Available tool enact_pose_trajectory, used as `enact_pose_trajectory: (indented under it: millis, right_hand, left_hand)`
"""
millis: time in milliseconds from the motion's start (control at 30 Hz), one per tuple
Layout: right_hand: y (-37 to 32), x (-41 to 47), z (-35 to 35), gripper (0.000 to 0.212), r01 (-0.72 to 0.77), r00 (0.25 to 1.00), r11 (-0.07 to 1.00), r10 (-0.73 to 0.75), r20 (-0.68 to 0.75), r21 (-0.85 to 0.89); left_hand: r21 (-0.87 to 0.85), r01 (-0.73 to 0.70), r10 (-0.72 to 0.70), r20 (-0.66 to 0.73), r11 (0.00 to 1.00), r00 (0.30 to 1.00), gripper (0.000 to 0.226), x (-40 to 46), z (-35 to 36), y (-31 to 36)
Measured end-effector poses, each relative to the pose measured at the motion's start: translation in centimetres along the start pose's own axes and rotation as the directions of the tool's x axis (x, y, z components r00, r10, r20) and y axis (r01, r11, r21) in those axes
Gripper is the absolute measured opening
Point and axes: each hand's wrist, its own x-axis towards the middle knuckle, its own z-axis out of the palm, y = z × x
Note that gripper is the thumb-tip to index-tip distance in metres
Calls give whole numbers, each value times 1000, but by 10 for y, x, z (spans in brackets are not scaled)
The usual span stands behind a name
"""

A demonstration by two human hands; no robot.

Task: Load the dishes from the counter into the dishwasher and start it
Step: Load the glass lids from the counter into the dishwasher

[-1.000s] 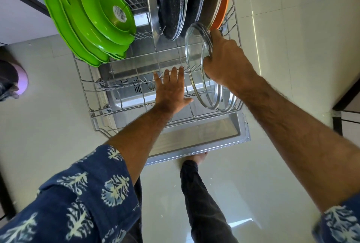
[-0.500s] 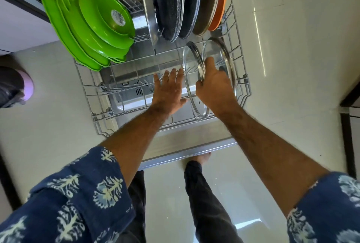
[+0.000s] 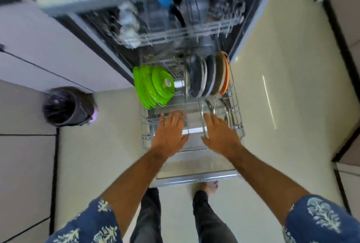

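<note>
While both hands hover flat over the pulled-out rack (image 3: 236, 118), the glass lids (image 3: 206, 114) stand on edge just past the right fingertips.

At far left a dark round bin (image 3: 64, 106) sits on the pale glossy floor (image 3: 282, 106). Bright green plastic plates (image 3: 153, 87) stand tilted in the wire rack's left rear; dark speckled plates (image 3: 200, 77) and an orange-rimmed one (image 3: 224, 73) stand upright at its right rear. The left hand (image 3: 169, 131) has its fingers straight and released, holding nothing, above the bare front of the rack. The right hand (image 3: 220, 133) is likewise spread and released, its fingers (image 3: 209, 119) at the clear, round, metal-rimmed lids; blur hides whether they touch. The upper rack (image 3: 175, 34) is blurred.
</note>
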Motion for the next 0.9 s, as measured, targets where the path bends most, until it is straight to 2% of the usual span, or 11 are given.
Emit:
enact_pose_trajectory:
  millis: [67,167,300,333,467,600,767,900]
  right_hand:
    - [-33,-24,-28,85,107,994,988,-108,-1,-113]
    - [-87,-49,-69,89,237,961,942,-264,-88,-239]
    - [-174,-74,-119,90,325,909,880,-392,-143,-345]
    - [-202,-78,-130,89,352,887,862,-431,-164,-365]
    - [-310,-92,-158,88,429,795,766,-572,-203,-478]
    - [-444,-116,-154,88,468,703,664,-679,-210,-583]
    - [-603,-145,-126,87,556,575,556,-794,-197,-618]
    - [-704,-160,-91,85,647,481,457,-866,-138,-610]
  left_hand:
    - [17,58,-58,-39,998,998,77,-42,-42,-14]
    - [50,127,-123,-79,991,989,78,-99,-96,-42]
    - [8,207,-204,-146,978,968,80,-175,-157,-91]
    - [-6,244,-240,-197,970,951,79,-198,-171,-108]
    - [-37,358,-346,-368,933,863,80,-280,-202,-184]
    - [-82,488,-461,-494,869,737,82,-381,-223,-267]
    - [-102,666,-618,-496,739,609,82,-515,-217,-366]
    - [-114,777,-731,-445,619,517,84,-610,-193,-423]
